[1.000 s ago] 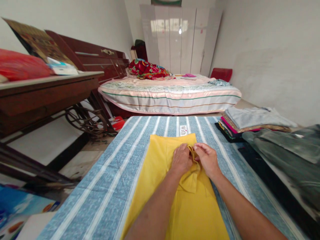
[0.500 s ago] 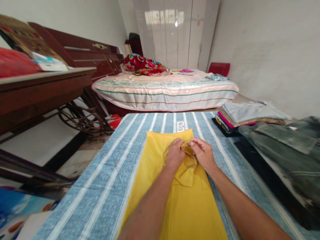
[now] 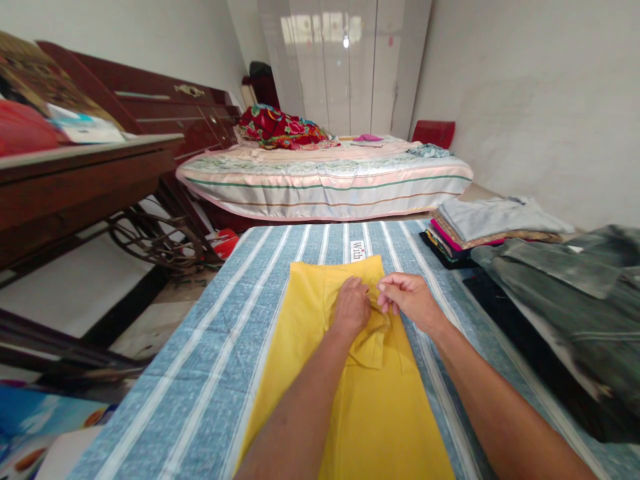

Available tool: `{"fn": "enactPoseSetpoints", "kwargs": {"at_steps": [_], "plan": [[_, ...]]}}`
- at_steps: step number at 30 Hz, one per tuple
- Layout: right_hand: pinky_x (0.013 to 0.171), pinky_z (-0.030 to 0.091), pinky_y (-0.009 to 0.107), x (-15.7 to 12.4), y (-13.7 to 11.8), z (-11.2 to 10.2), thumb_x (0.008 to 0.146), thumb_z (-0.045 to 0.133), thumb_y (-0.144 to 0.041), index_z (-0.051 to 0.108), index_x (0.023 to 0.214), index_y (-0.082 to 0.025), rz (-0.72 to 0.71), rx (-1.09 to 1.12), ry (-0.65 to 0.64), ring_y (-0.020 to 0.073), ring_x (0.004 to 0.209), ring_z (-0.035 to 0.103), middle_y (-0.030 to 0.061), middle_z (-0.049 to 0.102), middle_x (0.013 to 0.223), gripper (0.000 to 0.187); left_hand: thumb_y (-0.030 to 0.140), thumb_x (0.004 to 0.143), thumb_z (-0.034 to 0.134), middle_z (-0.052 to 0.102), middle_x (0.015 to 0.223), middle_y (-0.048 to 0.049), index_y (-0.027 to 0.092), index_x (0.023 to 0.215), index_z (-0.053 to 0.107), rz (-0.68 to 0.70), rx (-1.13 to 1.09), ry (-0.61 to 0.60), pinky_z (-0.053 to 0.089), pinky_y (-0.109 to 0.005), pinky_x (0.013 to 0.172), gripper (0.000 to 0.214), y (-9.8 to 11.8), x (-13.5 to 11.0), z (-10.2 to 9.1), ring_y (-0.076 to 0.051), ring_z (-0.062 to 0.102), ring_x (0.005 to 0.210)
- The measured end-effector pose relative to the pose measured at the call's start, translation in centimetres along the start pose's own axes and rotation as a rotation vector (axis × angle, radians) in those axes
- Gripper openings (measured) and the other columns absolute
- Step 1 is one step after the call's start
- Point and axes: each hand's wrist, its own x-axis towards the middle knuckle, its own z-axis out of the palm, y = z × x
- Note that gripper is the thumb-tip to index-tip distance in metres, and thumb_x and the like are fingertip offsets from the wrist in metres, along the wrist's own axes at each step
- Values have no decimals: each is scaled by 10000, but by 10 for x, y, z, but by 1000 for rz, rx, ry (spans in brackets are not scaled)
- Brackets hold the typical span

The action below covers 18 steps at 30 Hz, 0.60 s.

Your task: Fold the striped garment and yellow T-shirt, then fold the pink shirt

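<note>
A yellow garment (image 3: 350, 407) lies flat on a blue-and-white striped cloth (image 3: 210, 373) in front of me. My left hand (image 3: 351, 308) presses down on the garment near its far end, fingers curled over a small raised fold. My right hand (image 3: 407, 299) pinches the same fold of yellow fabric from the right side, thumb and fingers closed on it. Both hands meet at the fold, a little below the garment's far edge.
A stack of folded clothes (image 3: 493, 227) sits at the right, with dark green garments (image 3: 565, 293) nearer. A wooden table (image 3: 85, 187) stands at the left. A bed (image 3: 325, 177) with a red floral bundle (image 3: 280, 127) lies ahead, white wardrobes (image 3: 345, 67) behind it.
The view has tilted down slightly. My right hand has drawn a little to the right and up, still pinching the fold; my left hand stays pressed on the yellow garment.
</note>
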Motion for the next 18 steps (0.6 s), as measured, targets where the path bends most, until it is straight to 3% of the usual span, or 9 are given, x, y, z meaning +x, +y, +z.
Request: {"fn": "enactPoseSetpoints", "kwargs": {"at_steps": [3,6,9,11,14,18], "plan": [[442,402,200,-14,-13,-8,762,532,-241,616,698,-182,-56,-235,-176,106,474,548,-32,607,560,121,90,783,475,565,809,-67,163,695,591,9,11,7,407,-341,920,162,-1,1,2,-196,527,904],[630,477,249,-35,-11,-9,743,493,-86,629,724,-195,-354,-580,-261,138,686,601,-2,641,705,175,74,776,458,565,814,-86,153,686,575,20,25,19,409,-356,914,168,-1,2,3,-208,521,908],[829,476,333,-52,3,-6,735,437,7,642,860,-192,-671,-760,-196,185,946,590,66,659,936,311,67,779,439,574,852,-100,148,711,575,35,41,23,395,-380,941,172,0,2,3,-215,517,936],[906,457,375,-55,14,-4,755,423,10,624,970,-180,-771,-773,-71,200,1038,564,93,645,1023,350,74,783,437,580,873,-99,152,727,576,45,53,13,392,-391,951,169,0,2,1,-217,519,950],[972,426,413,-51,27,-4,817,447,-64,572,1115,-170,-767,-788,63,215,1127,523,117,611,1129,341,92,797,434,589,880,-91,155,740,583,57,74,-23,391,-381,963,172,0,1,-3,-211,530,957],[939,439,418,-44,35,-6,872,462,-167,610,1015,-198,-669,-860,-44,218,1073,556,90,637,1080,208,109,817,430,603,984,-109,142,828,609,62,119,-83,387,-356,980,182,0,2,-11,-210,522,1044]]}}
